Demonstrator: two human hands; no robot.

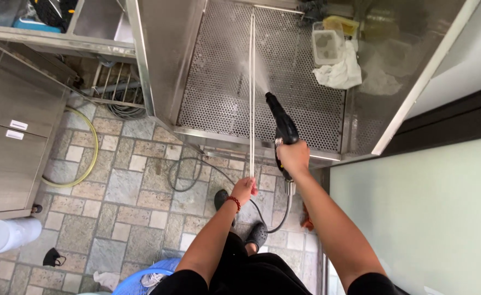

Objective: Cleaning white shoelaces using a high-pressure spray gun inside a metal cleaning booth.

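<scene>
My right hand (pixel 293 157) grips a black spray gun (pixel 282 123) whose nozzle points up at a perforated metal tray (pixel 218 82); a jet of water fans out from the tip. A grey hose (pixel 284 210) runs down from the gun's handle. My left hand (pixel 244 189), with a red bracelet on the wrist, holds the lower end of a long thin white rod (pixel 252 82) that stands upright across the tray.
A white cloth (pixel 340 71) and a clear plastic container (pixel 326 45) lie at the tray's far right. Steel cabinet (pixel 11 136) at left, a yellow-green hose (pixel 82 164) and black cable (pixel 188 175) on the stone-tile floor, a white bucket (pixel 8 234), a blue basin (pixel 142 276).
</scene>
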